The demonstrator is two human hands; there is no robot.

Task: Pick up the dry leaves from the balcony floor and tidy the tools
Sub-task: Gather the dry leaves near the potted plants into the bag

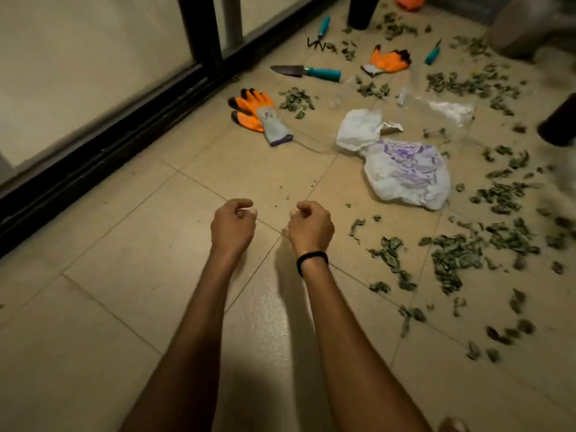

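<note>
Dry green leaves [452,254] lie scattered over the tiled floor, mostly on the right and far side. A teal-handled trowel [307,71], a small hand rake [321,34] and a third teal tool [433,53] lie far ahead. One orange glove [255,115] lies left of centre, another [388,60] further back. A white bag with purple print [405,173] lies crumpled beside a clear plastic bag [442,112]. My left hand [233,224] and my right hand [310,227] hover side by side above bare tiles, fingers curled, holding nothing.
A black sliding-door frame [124,132] runs along the left. A dark pot [361,10] and an orange object [410,1] stand at the far end. A dark cylinder [559,123] and a blurred grey shape [530,23] sit on the right.
</note>
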